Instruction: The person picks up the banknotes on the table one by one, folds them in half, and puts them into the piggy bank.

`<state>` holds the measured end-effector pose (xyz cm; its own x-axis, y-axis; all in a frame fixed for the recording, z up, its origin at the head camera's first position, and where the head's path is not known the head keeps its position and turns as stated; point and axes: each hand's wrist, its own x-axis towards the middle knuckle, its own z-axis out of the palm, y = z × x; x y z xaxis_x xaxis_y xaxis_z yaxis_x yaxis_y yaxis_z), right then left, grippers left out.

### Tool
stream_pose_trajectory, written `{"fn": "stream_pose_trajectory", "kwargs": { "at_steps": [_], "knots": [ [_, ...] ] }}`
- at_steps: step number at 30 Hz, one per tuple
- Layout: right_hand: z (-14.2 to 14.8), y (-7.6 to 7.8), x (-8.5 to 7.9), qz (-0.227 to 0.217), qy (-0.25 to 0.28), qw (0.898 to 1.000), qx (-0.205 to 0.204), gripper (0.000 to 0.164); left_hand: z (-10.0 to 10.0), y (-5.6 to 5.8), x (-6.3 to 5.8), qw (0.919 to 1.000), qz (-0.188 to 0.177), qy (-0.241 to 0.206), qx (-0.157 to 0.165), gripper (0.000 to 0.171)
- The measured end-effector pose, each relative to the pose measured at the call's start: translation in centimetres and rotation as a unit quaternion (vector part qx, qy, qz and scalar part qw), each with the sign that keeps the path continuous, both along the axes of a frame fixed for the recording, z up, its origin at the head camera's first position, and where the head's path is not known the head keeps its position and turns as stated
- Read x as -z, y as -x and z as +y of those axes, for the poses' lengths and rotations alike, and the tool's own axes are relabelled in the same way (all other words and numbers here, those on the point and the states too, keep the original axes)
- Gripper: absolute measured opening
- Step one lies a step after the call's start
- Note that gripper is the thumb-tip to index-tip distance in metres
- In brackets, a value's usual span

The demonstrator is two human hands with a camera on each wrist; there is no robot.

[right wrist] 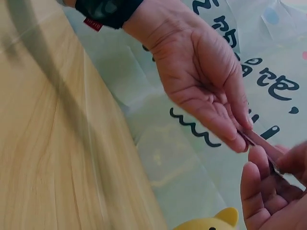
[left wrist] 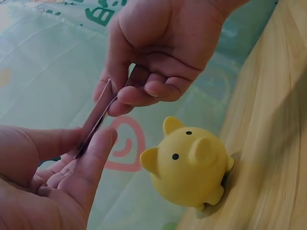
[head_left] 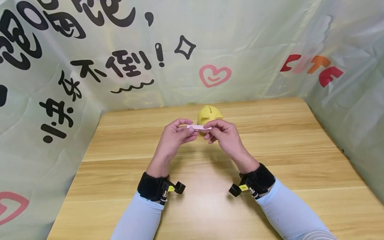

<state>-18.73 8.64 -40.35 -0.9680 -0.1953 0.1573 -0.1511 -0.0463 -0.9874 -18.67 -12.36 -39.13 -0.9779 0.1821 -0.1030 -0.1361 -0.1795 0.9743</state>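
Observation:
A folded strip of pinkish paper (head_left: 199, 127) is held up above the table between both hands. My left hand (head_left: 175, 135) pinches its left end between thumb and fingers. At the other end, the right hand (head_left: 225, 134) grips it the same way. Seen edge-on in the left wrist view, the paper (left wrist: 99, 112) shows layers standing slightly apart. Just behind the hands sits a yellow pig figure (left wrist: 187, 167) on the table, facing away from the wall; from the head view the hands partly cover its lower front.
The wooden table (head_left: 120, 180) ends at a pale printed cloth (head_left: 252, 43) that hangs behind it and along both sides. Each wrist wears a black strap (head_left: 151, 186) with a small camera arm sticking inward.

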Motion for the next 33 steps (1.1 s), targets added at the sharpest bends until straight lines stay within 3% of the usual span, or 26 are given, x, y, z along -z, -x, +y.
{"fn": "stream_pose_trajectory", "kwargs": {
  "at_steps": [6,14,21,24,30,33],
  "knots": [
    [-0.1,0.1,0.0,0.004,-0.046,0.999,-0.001,0.021,0.4,-0.1,0.0,0.9996,-0.006,0.024,-0.012,0.034],
    [-0.6,-0.1,0.1,0.03,-0.148,0.988,0.013,0.014,1.5,-0.6,0.3,0.9969,0.009,0.074,0.023,0.021],
    [-0.2,0.1,-0.2,0.025,-0.186,0.982,0.026,0.02,1.8,-0.7,0.4,0.995,0.023,0.097,-0.007,0.012],
    [0.1,0.3,-0.3,0.008,-0.179,0.983,0.027,0.025,1.7,-0.6,0.5,0.9957,0.016,0.091,-0.011,0.013],
    [1.0,0.9,-0.6,-0.026,-0.109,0.994,-0.013,0.018,0.7,-0.1,0.6,0.9947,0.011,0.102,0.005,0.015],
    [1.1,1.1,-0.7,-0.039,-0.105,0.994,-0.005,0.019,0.4,0.0,0.6,0.9947,0.005,0.101,0.014,0.017]
  ]
}}
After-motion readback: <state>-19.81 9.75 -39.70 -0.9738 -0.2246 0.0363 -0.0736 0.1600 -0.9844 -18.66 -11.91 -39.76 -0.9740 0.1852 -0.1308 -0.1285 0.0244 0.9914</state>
